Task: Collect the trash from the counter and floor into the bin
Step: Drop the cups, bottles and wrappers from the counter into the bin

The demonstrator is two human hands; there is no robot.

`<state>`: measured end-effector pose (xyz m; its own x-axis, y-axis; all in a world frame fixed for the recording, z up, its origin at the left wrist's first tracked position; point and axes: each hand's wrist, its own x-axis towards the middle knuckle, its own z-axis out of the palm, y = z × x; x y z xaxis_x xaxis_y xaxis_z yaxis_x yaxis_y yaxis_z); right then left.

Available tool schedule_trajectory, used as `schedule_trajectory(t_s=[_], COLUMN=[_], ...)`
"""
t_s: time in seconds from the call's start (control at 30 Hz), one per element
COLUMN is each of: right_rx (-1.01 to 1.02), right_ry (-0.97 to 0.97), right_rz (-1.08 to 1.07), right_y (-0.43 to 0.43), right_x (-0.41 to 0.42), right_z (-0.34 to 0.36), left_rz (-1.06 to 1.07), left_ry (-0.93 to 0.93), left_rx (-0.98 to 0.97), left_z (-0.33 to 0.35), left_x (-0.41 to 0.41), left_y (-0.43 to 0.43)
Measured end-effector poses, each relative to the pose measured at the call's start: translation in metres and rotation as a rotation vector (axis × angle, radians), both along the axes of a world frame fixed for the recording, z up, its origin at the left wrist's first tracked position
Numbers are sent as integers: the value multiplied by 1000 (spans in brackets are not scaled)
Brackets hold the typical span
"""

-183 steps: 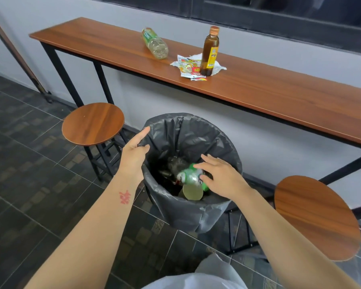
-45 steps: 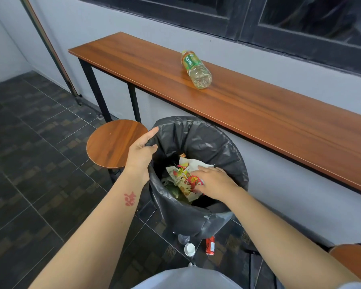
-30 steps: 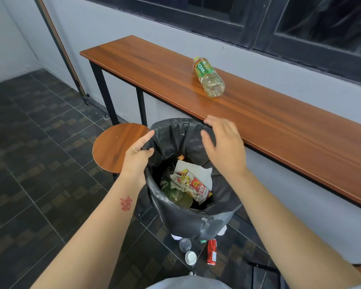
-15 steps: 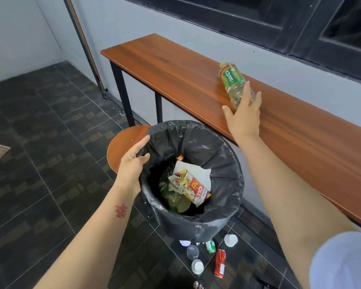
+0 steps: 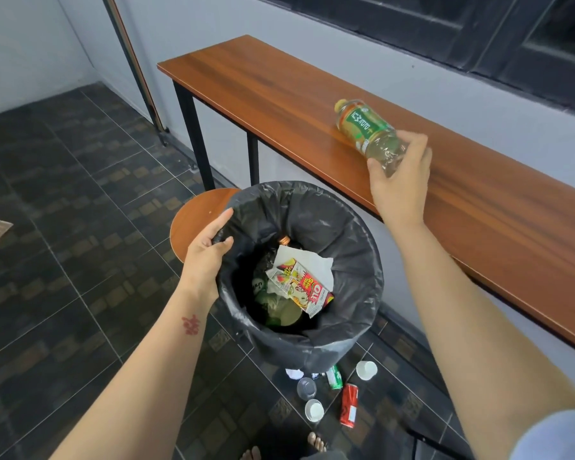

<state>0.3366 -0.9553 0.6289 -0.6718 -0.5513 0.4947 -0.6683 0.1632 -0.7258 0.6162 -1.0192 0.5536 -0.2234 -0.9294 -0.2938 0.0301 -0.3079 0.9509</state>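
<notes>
My right hand (image 5: 400,180) grips the base of a plastic bottle (image 5: 365,131) with a green label and pale liquid, lifted just above the wooden counter (image 5: 478,207). My left hand (image 5: 206,254) pinches the rim of the bin (image 5: 356,260), which is lined with a black bag and held off the floor. Inside the bin lie a colourful snack wrapper (image 5: 301,288), white paper and bottles. On the floor under the bin are a red can (image 5: 349,405), a green can (image 5: 334,376), white cups (image 5: 366,370) and a clear cup (image 5: 306,388).
A round wooden stool (image 5: 196,224) stands left of the bin, under the counter's end. Dark tiled floor (image 5: 63,227) spreads to the left. A leaning pole (image 5: 133,61) stands against the wall beyond the counter. My toes (image 5: 316,441) show at the bottom edge.
My right hand left the bin after dropping the wrapper, reached to the counter and closed on the bottle, which is now lifted. My left hand kept its hold on the bin rim.
</notes>
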Motion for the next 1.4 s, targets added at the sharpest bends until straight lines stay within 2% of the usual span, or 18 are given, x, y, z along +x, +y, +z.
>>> schedule_trajectory(t_s=[0.17, 0.27, 0.4, 0.53, 0.63, 0.73, 0.9, 1.0, 1.13, 1.27, 1.4], right_rx=[-109, -93, 104, 453, 620, 722, 852, 801, 663, 590, 303], right_ry=[147, 211, 206, 187, 206, 289, 441, 458, 266, -295, -567], right_rz=[170, 274, 356, 357, 378, 420, 367, 262, 66, 104, 114], right_y=[55, 86, 113, 111, 99, 89, 85, 91, 96, 97, 96], right_x=[56, 86, 103, 105, 106, 110, 101, 93, 84, 77, 82], right_z=[-31, -55, -85, -99, -102, -105, -108, -107, -101, -95, -98], left_rz=[-17, -8, -23, -17, -31, -36, -40, -52, -56, -42, -35], left_ry=[-12, -36, -25, -43, -46, -44, -29, -33, -37, -41, -54], left_rx=[25, 27, 21, 10, -5, -16, -30, -34, -40, -26, -20], left_z=[4, 3, 3, 1, -1, -2, -5, -5, -4, -5, -3], left_x=[-3, -1, 3, 10, 11, 12, 16, 17, 18, 22, 19], left_y=[4, 2, 1, 1, 3, 4, 0, -1, -1, -3, -2])
